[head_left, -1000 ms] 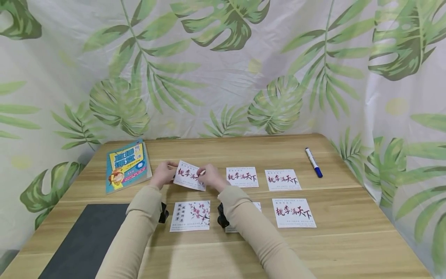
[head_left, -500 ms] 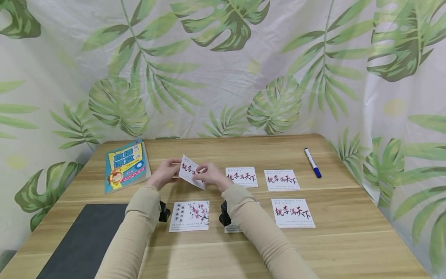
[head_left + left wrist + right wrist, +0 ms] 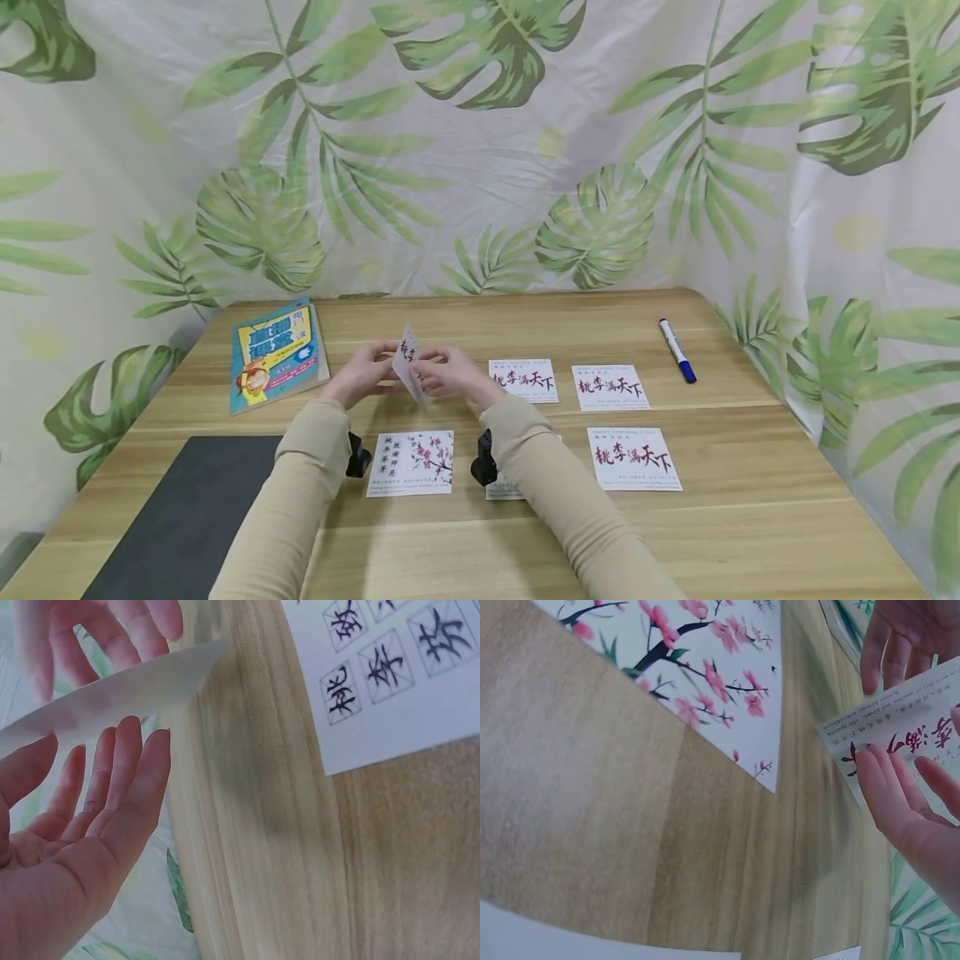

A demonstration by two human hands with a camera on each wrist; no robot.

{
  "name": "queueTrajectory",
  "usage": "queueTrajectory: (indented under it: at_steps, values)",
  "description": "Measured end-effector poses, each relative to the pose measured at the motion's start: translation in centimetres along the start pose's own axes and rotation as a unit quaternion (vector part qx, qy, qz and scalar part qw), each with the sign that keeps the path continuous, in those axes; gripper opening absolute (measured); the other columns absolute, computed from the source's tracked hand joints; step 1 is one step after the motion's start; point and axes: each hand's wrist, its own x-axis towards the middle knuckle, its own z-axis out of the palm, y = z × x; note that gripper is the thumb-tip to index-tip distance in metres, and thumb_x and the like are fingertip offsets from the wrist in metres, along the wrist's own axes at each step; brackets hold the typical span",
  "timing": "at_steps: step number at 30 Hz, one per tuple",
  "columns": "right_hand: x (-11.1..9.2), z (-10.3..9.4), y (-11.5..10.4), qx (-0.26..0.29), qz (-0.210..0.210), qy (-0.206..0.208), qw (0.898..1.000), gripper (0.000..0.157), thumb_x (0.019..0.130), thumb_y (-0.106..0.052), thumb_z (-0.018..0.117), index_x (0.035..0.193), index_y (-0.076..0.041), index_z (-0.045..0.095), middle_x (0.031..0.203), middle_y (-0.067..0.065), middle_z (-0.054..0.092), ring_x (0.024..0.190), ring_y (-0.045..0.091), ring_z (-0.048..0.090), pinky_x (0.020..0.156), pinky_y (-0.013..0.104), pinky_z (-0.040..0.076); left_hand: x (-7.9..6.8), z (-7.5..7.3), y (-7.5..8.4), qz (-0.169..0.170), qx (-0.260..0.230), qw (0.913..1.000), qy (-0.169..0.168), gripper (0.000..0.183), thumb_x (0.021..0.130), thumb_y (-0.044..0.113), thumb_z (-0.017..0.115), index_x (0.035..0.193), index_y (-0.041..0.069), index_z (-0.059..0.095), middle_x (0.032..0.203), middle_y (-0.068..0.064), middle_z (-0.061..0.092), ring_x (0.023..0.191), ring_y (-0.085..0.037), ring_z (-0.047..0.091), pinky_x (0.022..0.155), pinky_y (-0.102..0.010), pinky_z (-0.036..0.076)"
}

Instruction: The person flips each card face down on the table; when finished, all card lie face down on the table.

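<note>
Between my two hands a white greeting card (image 3: 406,377) with dark red Chinese lettering stands almost on edge above the table. My left hand (image 3: 362,375) holds it from the left, its thumb and fingertips at the plain back in the left wrist view. From the right, my right hand (image 3: 454,375) holds the same card, with its fingers (image 3: 889,776) against the printed face in the right wrist view. Nearer me lies a card with pink blossoms (image 3: 409,464), and another card (image 3: 504,490) is mostly covered by the right forearm.
Three cards with red lettering lie to the right: one at the back (image 3: 522,381), one beside it (image 3: 611,388) and one in front (image 3: 634,459). A blue-capped marker (image 3: 677,350) is beyond them. At left are a book (image 3: 277,357) and a dark mat (image 3: 187,517).
The held card has turned from facing me to nearly edge-on, its right edge swinging inward. My right hand has shifted slightly with it. The cards on the table have stayed put.
</note>
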Motion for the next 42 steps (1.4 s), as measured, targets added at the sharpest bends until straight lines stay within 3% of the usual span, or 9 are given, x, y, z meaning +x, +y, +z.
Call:
queueTrajectory:
  at_steps: [11,15,26,29,31,33,36,40,42]
  values:
    - [-0.1,-0.1,-1.0,0.045,0.010,-0.030,0.999,0.057,0.093,-0.046,0.052,0.133,-0.005,0.047,0.120,0.021,0.059,0.109,0.038,0.060,0.092,0.048,0.051,-0.1,0.1,0.0,-0.004,0.014,0.9999,-0.001,0.049,0.099,0.027,0.045,0.140,0.003,0.033,0.143,-0.027,0.036,0.125,-0.040,0.046,0.102,-0.053,0.042]
    - [-0.3,-0.3,-1.6,0.052,0.008,-0.017,0.998,0.053,0.092,-0.038,0.057,0.131,-0.002,0.049,0.117,0.022,0.061,0.103,0.036,0.064,0.090,0.046,0.053,0.1,0.2,-0.1,-0.013,0.021,0.9997,0.000,0.050,0.099,0.026,0.047,0.140,0.001,0.033,0.143,-0.029,0.035,0.126,-0.041,0.045,0.101,-0.053,0.043]
    - [-0.7,-1.4,-2.1,0.092,0.011,-0.014,0.996,0.034,0.091,-0.005,0.055,0.123,0.007,0.052,0.116,0.027,0.061,0.098,0.035,0.066,0.083,0.041,0.056,0.1,0.8,-0.3,-0.093,0.053,0.9941,0.020,0.056,0.096,0.027,0.051,0.138,-0.005,0.034,0.139,-0.027,0.038,0.124,-0.040,0.045,0.099,-0.046,0.047]
    - [-0.5,-1.5,-1.7,0.093,0.017,0.003,0.996,0.030,0.087,0.003,0.055,0.117,0.009,0.054,0.111,0.026,0.061,0.097,0.038,0.066,0.080,0.042,0.057,0.0,0.9,-0.5,-0.089,0.082,0.9921,0.034,0.055,0.094,0.023,0.055,0.135,-0.009,0.036,0.134,-0.028,0.042,0.110,-0.032,0.054,0.090,-0.039,0.052]
    - [-0.6,-1.4,-1.5,0.076,0.019,0.019,0.997,0.027,0.085,0.006,0.055,0.112,0.010,0.056,0.108,0.029,0.062,0.094,0.039,0.067,0.077,0.042,0.058,0.0,1.0,-0.6,-0.085,0.115,0.9884,0.051,0.055,0.091,0.021,0.059,0.133,-0.009,0.040,0.130,-0.028,0.046,0.089,-0.023,0.056,0.078,-0.032,0.053]
    - [-0.7,-1.3,-1.3,0.046,0.019,0.037,0.998,0.024,0.082,0.009,0.055,0.105,0.013,0.057,0.103,0.033,0.063,0.086,0.037,0.069,0.074,0.042,0.058,-0.1,1.2,-0.6,-0.080,0.161,0.9812,0.070,0.058,0.088,0.020,0.064,0.132,-0.010,0.042,0.127,-0.029,0.049,0.078,-0.018,0.052,0.071,-0.031,0.051]
    - [-1.0,-1.2,-0.9,-0.011,0.018,0.059,0.998,0.018,0.079,0.010,0.058,0.096,0.014,0.060,0.090,0.032,0.066,0.068,0.028,0.069,0.071,0.043,0.058,-0.3,1.3,-0.5,-0.082,0.227,0.9655,0.097,0.060,0.083,0.019,0.068,0.130,-0.010,0.045,0.127,-0.032,0.050,0.084,-0.028,0.057,0.078,-0.039,0.051]
    - [-1.2,-1.1,-0.2,-0.080,0.016,0.079,0.994,0.005,0.076,0.010,0.062,0.080,0.009,0.060,0.065,0.018,0.063,0.050,0.017,0.059,0.067,0.041,0.059,-0.3,1.5,-0.6,-0.075,0.289,0.9475,0.114,0.061,0.078,0.017,0.072,0.124,-0.015,0.048,0.126,-0.035,0.050,0.110,-0.044,0.053,0.095,-0.050,0.046]
    - [-1.3,-1.1,0.1,-0.103,0.021,0.084,0.991,0.008,0.074,0.010,0.064,0.073,0.005,0.058,0.057,0.011,0.059,0.046,0.016,0.056,0.064,0.039,0.059,-0.1,1.6,-0.8,-0.065,0.309,0.9415,0.119,0.059,0.074,0.014,0.074,0.119,-0.016,0.051,0.122,-0.035,0.053,0.109,-0.045,0.054,0.094,-0.050,0.047]
